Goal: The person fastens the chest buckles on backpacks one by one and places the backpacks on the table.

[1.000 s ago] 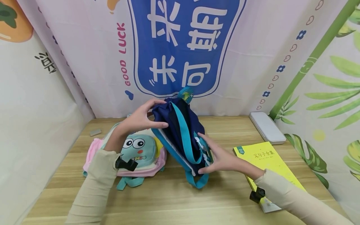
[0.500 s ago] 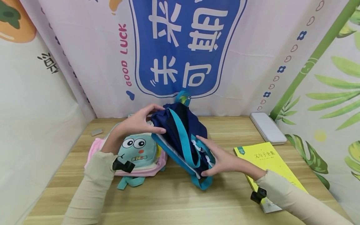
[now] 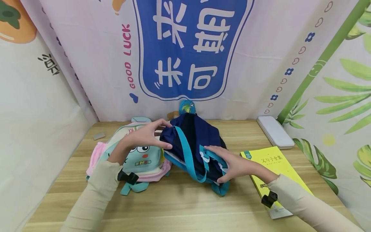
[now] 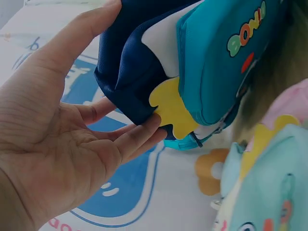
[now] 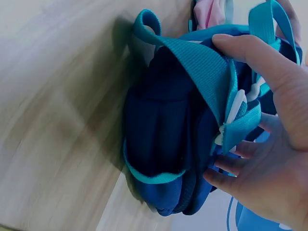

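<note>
A navy and teal child's backpack (image 3: pixel 209 132) lies tilted on the table, straps and back panel facing up, top loop toward the back wall. My left hand (image 3: pixel 146 135) grips its left side, thumb on the upper face. In the left wrist view, fingertips touch the navy fabric by a yellow patch beside the teal front pocket (image 4: pixel 207 67). My right hand (image 3: pixel 239 164) holds the opposite side near the lower end. In the right wrist view, its thumb and fingers span the teal strap (image 5: pixel 197 62) and white buckle (image 5: pixel 236 107). The front face is hidden in the head view.
A pink, cream and mint backpack (image 3: pixel 142 166) with cartoon eyes lies left, close to the navy one. A yellow book (image 3: pixel 278 167) is under the right forearm. A white case (image 3: pixel 275 132) stands back right; a small grey block (image 3: pixel 99 136) is back left.
The navy backpack has tipped lower and shifted slightly right, its back panel turning upward. Both hands have moved down with it, keeping to its sides.
</note>
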The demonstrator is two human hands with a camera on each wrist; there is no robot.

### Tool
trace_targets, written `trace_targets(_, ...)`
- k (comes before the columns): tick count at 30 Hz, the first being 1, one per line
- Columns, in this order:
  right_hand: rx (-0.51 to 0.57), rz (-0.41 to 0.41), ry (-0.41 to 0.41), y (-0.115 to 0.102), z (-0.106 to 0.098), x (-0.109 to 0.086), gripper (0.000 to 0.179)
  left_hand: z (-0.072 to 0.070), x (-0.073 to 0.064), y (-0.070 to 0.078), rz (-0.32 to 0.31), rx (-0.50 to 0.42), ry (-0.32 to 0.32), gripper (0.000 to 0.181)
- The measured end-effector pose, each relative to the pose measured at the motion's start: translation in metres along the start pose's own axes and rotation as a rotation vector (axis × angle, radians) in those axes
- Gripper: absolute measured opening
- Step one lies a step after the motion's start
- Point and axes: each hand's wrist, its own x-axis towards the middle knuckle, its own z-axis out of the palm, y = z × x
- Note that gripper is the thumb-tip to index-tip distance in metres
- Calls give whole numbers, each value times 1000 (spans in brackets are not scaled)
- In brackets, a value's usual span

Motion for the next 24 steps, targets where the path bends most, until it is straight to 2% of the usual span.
trace_targets(7, 17, 1, -50, 10, -8, -6, 114, 10, 1, -7, -25, -41, -29, 69)
trace_targets(13, 11, 7, -82, 15, -15, -9, 114, 17, 4, -11, -43, -15, -31, 71)
trace_targets(18, 7, -8, -112, 21, -19, -11, 112, 24, 4, -16, -53, 30, -47, 80)
trace_targets(24, 32, 31, -152, 24, -24, -14, 115, 32, 5, -21, -62, 56, -77, 91)
